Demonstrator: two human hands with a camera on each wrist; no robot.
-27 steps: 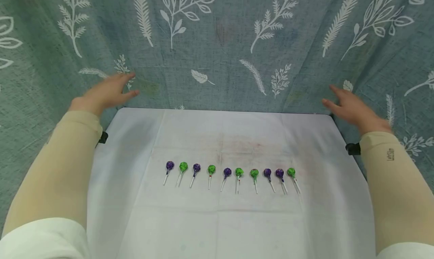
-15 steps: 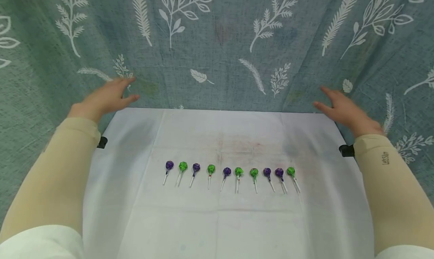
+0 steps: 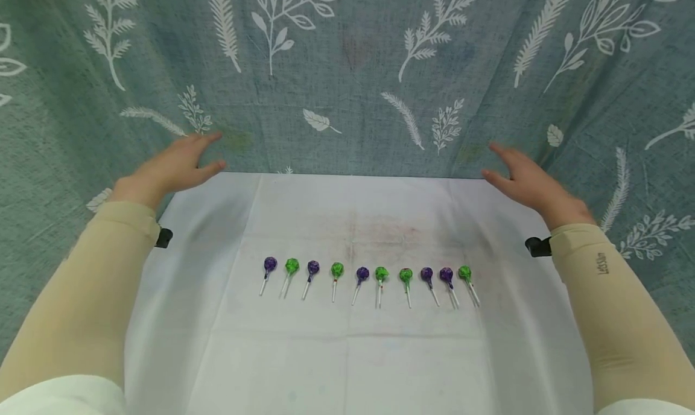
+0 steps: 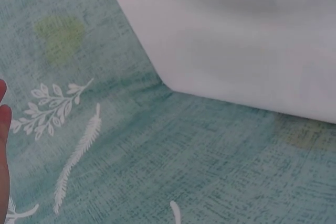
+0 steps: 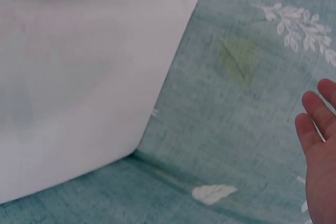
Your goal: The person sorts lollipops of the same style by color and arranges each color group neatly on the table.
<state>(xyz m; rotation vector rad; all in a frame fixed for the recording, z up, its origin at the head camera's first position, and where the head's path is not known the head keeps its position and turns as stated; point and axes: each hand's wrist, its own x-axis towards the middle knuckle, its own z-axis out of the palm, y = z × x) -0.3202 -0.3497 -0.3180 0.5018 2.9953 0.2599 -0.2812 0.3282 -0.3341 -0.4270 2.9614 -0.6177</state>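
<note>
Several lollipops lie in a row across the middle of the white table, some with purple wrappers, some with green. At the row's left end is a purple lollipop (image 3: pixel 270 264); a green lollipop (image 3: pixel 464 273) ends it on the right. My left hand (image 3: pixel 169 166) hovers over the table's far left corner, fingers extended and thumb apart, holding nothing. Over the far right side, my right hand (image 3: pixel 534 183) is raised the same way, with nothing in it. In the right wrist view, its straight fingers (image 5: pixel 315 116) show at the right edge.
The white-covered table (image 3: pixel 293 361) has faint reddish stains behind the lollipops. A blue-green curtain (image 3: pixel 358 119) with white leaf prints hangs along the back and both sides. A black wrist strap piece (image 3: pixel 537 247) shows at the right sleeve, another at the left.
The right hand has moved left, inward over the table, and slightly down. The left hand has dropped a little lower in the view. The lollipops lie as before.
</note>
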